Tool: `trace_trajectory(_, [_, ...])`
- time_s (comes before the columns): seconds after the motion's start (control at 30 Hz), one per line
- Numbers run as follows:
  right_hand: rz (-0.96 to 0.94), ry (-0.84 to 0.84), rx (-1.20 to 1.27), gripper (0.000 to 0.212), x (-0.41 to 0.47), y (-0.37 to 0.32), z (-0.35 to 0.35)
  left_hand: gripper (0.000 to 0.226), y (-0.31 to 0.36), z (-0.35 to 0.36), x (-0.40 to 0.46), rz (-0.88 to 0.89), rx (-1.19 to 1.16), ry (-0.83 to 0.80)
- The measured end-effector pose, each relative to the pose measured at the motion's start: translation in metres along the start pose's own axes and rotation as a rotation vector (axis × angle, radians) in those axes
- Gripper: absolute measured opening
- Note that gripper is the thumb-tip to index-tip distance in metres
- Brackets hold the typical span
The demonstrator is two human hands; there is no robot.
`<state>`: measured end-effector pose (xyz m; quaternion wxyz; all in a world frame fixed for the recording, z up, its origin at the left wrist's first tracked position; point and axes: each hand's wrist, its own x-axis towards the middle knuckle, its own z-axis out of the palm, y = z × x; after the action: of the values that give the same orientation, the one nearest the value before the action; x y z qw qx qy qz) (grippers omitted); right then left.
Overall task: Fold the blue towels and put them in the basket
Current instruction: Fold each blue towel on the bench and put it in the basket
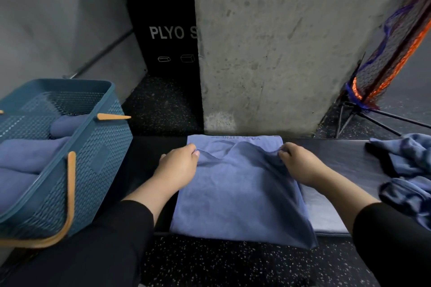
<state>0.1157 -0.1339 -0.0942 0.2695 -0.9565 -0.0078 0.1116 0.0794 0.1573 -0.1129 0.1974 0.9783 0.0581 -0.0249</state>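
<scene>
A blue towel [238, 196] lies folded over on the dark bench [345, 154], its near edge hanging past the bench front. My left hand [179, 165] pinches the upper layer near its far left corner. My right hand [298, 161] pinches the same layer near its far right corner, and the cloth sags between them. A teal woven basket [102, 147] with tan handles stands at the left and holds several folded blue towels [25, 156]. More blue towels [408, 170] lie crumpled at the right end of the bench.
A concrete pillar [279, 49] rises right behind the bench. A black box marked PLYO [170, 32] stands behind the basket. A netted orange and blue pole on a stand [382, 60] leans at the right. Speckled black floor [233, 263] lies below.
</scene>
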Motion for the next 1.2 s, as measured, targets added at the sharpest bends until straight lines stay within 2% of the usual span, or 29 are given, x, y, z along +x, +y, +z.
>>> trace_trajectory(0.13, [0.002,-0.115,-0.050,0.021,-0.017,0.008,-0.007,0.034,-0.003,-0.007,-0.012,0.026,0.026,-0.083])
trace_trajectory(0.27, [-0.028,-0.159,-0.056,0.022,-0.034,0.014,-0.011,0.038,-0.007,-0.012,-0.024,0.027,0.006,-0.177])
trace_trajectory(0.33, [-0.080,-0.118,-0.061,0.021,-0.039,0.015,-0.014,0.037,-0.009,-0.016,-0.028,0.033,-0.004,-0.183])
trace_trajectory(0.4, [-0.095,-0.034,0.069,0.021,-0.043,0.015,-0.019,0.035,-0.009,-0.025,-0.029,0.050,-0.055,-0.121])
trace_trajectory(0.5, [-0.057,0.021,0.492,0.024,-0.044,0.010,-0.031,0.033,-0.006,-0.041,-0.030,0.015,-0.447,0.033])
trace_trajectory(0.57, [-0.052,0.087,0.620,0.025,-0.040,0.002,-0.038,0.029,-0.006,-0.049,-0.025,-0.052,-0.715,0.146])
trace_trajectory(0.6, [-0.047,0.136,0.641,0.026,-0.036,-0.002,-0.041,0.028,-0.007,-0.051,-0.020,-0.085,-0.765,0.189])
trace_trajectory(0.7, [-0.039,0.269,0.520,0.030,-0.016,-0.007,-0.039,0.028,-0.011,-0.044,-0.002,-0.131,-0.614,0.236])
trace_trajectory(0.77, [-0.052,0.281,0.352,0.023,0.001,-0.006,-0.032,0.031,-0.014,-0.032,0.010,-0.146,-0.432,0.232])
trace_trajectory(0.9, [-0.067,0.269,0.165,0.015,0.034,0.004,-0.010,0.026,-0.022,-0.015,0.030,-0.170,-0.290,0.210])
trace_trajectory(1.1, [-0.127,0.172,-0.054,0.008,0.054,0.023,0.008,0.008,-0.033,0.005,0.050,-0.004,-0.136,0.111])
trace_trajectory(1.2, [-0.202,0.163,-0.141,0.011,0.054,0.029,0.013,0.007,-0.040,0.014,0.052,0.091,-0.039,0.099])
